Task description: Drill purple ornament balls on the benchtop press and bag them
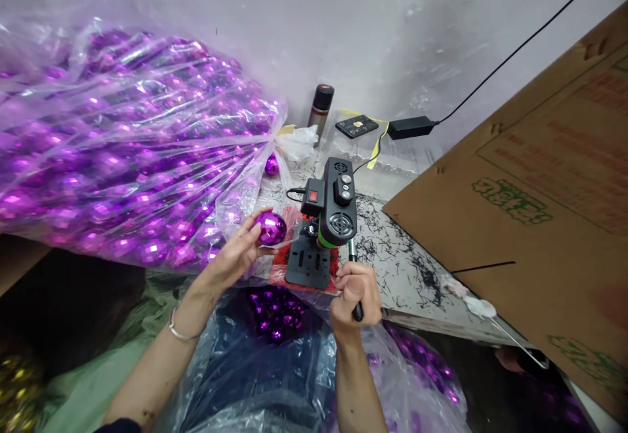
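My left hand [238, 250] holds a shiny purple faceted ball [272, 229] between its thumb and fingers. The ball is just left of a small black machine [338, 204], which has round vents, silver knobs and a red switch. My right hand [357, 292] is wrapped round a handle with a black end [358, 312]; its metal rod runs up beside the machine. A slotted black base plate [308, 264] lies under the machine on a red mat [280, 268]. More purple balls [277, 315] are in the clear plastic bag below the table edge.
A large tied clear bag of purple balls [147, 158] fills the left. Behind the machine are a spray can [322, 109], a black phone-like slab [356, 125] and a power adapter [411, 127]. A cardboard box [530, 191] stands right. Black scraps [373, 243] litter the table.
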A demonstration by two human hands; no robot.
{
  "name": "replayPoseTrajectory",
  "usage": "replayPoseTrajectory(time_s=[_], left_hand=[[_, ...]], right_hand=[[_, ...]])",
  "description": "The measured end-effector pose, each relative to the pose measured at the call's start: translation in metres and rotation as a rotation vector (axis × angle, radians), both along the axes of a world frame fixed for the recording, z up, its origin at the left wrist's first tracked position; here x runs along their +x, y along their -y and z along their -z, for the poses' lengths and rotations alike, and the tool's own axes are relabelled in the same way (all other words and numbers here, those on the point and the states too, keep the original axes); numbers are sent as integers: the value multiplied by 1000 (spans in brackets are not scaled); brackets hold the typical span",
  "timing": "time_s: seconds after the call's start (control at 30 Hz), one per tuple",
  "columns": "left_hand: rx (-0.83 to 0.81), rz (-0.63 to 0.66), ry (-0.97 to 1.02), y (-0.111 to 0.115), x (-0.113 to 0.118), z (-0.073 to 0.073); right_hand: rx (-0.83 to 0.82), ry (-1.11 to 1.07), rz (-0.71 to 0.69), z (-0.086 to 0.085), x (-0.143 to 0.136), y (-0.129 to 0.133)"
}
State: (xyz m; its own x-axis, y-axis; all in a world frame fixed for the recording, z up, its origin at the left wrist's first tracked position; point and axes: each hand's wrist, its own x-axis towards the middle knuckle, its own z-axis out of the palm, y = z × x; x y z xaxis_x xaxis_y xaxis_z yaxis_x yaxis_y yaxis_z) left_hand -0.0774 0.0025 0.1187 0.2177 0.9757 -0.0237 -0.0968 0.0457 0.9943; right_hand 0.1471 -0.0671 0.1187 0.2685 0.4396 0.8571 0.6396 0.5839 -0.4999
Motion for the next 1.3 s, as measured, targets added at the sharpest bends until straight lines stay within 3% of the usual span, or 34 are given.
replayPoseTrajectory(time_s=[0.1,0.23,0.33,0.43,0.63,1.1,1.3], left_hand=[[-76,79,78,26,21,9],[-84,44,32,41,53,43],[50,-76,-182,37,70,72],[250,-171,-396,26,74,88],[451,-152,-584,9,70,84],[473,-27,-545,14,75,88],[553,-20,-563,5,86,100]], right_hand=[[10,-14,6,-12,0,-1],[4,-2,18,-25,2,-3],[-15,21,8,-28,3,-2],[-14,29,-5,-27,4,-1],[-16,34,6,-23,1,1],[-8,35,15,-21,0,1],[-9,41,25,-24,0,2]])
